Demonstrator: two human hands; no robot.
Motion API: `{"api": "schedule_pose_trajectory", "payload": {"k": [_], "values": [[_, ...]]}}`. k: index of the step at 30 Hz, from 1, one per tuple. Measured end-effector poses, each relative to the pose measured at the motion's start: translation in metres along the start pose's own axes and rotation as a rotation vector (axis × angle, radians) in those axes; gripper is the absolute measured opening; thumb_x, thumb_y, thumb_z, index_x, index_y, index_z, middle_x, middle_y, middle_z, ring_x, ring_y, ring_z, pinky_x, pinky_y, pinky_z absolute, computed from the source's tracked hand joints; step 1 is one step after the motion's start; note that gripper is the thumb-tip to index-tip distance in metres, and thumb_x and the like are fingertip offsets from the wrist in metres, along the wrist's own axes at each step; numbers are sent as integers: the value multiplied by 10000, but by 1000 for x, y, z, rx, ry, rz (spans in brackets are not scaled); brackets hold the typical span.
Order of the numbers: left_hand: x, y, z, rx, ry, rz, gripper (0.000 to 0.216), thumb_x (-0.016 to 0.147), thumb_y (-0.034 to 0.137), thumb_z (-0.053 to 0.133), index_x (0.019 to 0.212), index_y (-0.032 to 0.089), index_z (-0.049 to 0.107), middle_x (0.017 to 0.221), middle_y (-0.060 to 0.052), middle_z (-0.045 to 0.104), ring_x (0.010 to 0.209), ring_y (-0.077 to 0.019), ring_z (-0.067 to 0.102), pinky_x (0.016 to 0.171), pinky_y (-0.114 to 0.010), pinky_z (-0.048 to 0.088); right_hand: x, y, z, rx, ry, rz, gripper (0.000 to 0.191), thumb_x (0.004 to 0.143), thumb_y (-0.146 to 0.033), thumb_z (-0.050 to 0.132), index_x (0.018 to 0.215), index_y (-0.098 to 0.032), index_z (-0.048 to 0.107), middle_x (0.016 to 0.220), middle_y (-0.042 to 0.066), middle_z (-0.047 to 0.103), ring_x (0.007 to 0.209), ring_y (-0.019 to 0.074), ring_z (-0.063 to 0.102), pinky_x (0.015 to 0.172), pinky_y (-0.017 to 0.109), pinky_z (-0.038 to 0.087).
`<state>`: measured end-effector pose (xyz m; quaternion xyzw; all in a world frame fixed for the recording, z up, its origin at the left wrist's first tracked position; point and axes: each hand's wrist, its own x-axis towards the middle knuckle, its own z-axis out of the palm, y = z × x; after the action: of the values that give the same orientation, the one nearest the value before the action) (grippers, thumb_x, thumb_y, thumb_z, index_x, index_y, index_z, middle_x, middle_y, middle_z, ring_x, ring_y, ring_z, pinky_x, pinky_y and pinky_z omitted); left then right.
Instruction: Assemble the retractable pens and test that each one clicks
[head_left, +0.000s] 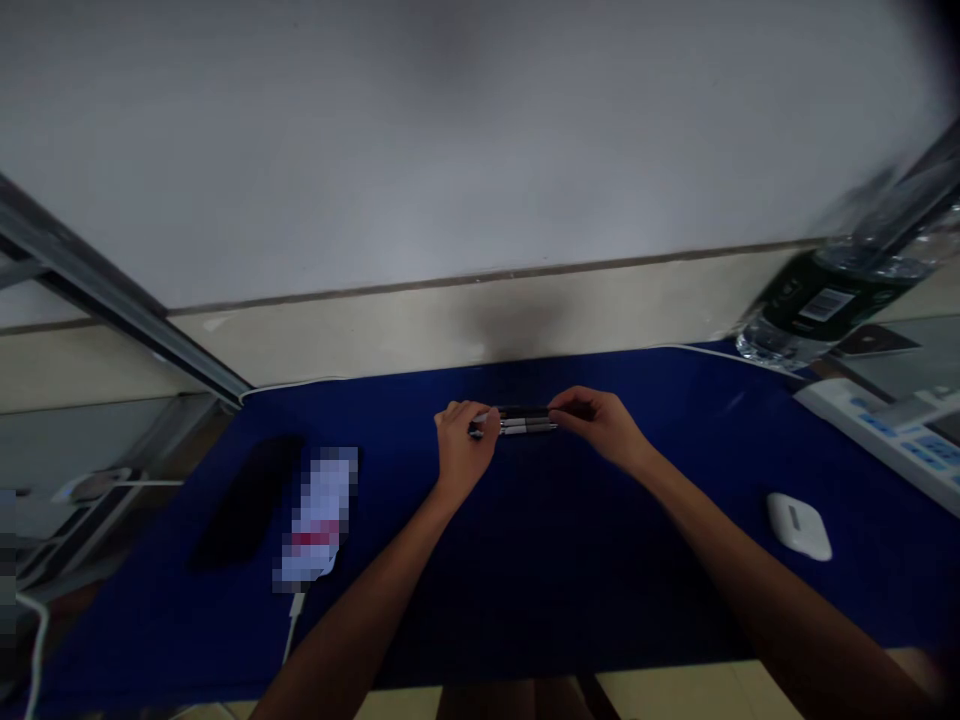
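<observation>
Above the mat, left hand and right hand fingers pinch pens, apart from a water bottle.

Bare forearms, bare left hand, bare right hand

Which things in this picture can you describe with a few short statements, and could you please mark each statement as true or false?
1. The left hand and the right hand both hold the pens over the blue desk mat. True.
2. The white earbud case lies beside the left hand. False: it lies on the right side of the mat, past the right hand.
3. A clear water bottle with a dark label is near the far right of the mat. True.
4. The right hand holds the dark phone-shaped object. False: it lies on the left side of the mat, apart from both hands.
</observation>
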<state>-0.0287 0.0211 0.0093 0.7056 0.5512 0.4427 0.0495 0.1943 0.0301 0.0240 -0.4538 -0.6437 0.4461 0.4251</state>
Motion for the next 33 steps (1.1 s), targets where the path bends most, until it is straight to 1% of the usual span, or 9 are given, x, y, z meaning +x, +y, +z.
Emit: {"api": "schedule_pose_trajectory", "payload": {"k": [5,7,9,12,15,17,21,28,33], "values": [[0,0,0,-13,-13,4,201,897,284,550,722,200,603,701,4,632,732,-164,565,762,-323,348,-1,-3,-1,-101,8,43,312,842,-488,609,809,-184,671,633,-4,578,560,126,495,526,268,362],[0,0,0,-12,-17,2,196,896,282,550,725,202,603,706,3,634,734,-165,567,761,-324,349,-1,-3,-1,-117,5,44,334,856,-501,584,782,-185,663,610,-9,551,534,120,464,500,266,332],[0,1,-1,-9,-23,3,196,898,280,544,730,204,608,714,0,639,739,-167,570,759,-324,352,-1,-3,-1,-101,2,24,307,850,-489,598,804,-191,660,648,-4,572,550,121,474,507,265,337],[0,1,-1,-7,-24,-3,200,899,288,541,730,207,611,714,0,644,732,-168,572,758,-326,360,0,0,0,-53,9,-4,248,817,-447,650,871,-205,656,748,11,631,613,135,528,558,272,388],[1,1,-1,-10,-18,-10,199,893,287,549,724,206,613,702,1,640,729,-170,574,760,-328,364,1,2,0,-31,15,-1,241,793,-424,679,901,-211,656,790,20,657,655,147,562,603,284,421],[1,1,-1,-15,-14,-4,199,891,280,551,720,203,617,694,1,637,721,-169,571,756,-328,363,1,2,0,-43,15,11,251,800,-446,668,876,-207,661,753,16,646,629,143,548,581,280,407],[1,1,-1,-14,-7,12,190,889,272,554,725,203,620,697,1,642,717,-168,568,752,-329,359,-1,-2,-1,-93,-10,21,337,851,-505,590,739,-192,642,618,-5,558,530,116,452,496,265,323],[1,3,-1,1,-9,5,202,889,287,549,715,209,615,682,4,637,701,-166,562,749,-332,362,-2,-4,1,-64,33,-18,260,806,-454,662,885,-207,662,755,17,636,636,144,539,583,281,404],[0,3,-1,4,-21,5,204,894,291,540,721,211,612,698,-2,645,720,-171,569,762,-339,367,-3,-3,0,-106,27,8,347,868,-498,573,717,-192,638,612,-5,551,532,117,443,505,273,320]]}}
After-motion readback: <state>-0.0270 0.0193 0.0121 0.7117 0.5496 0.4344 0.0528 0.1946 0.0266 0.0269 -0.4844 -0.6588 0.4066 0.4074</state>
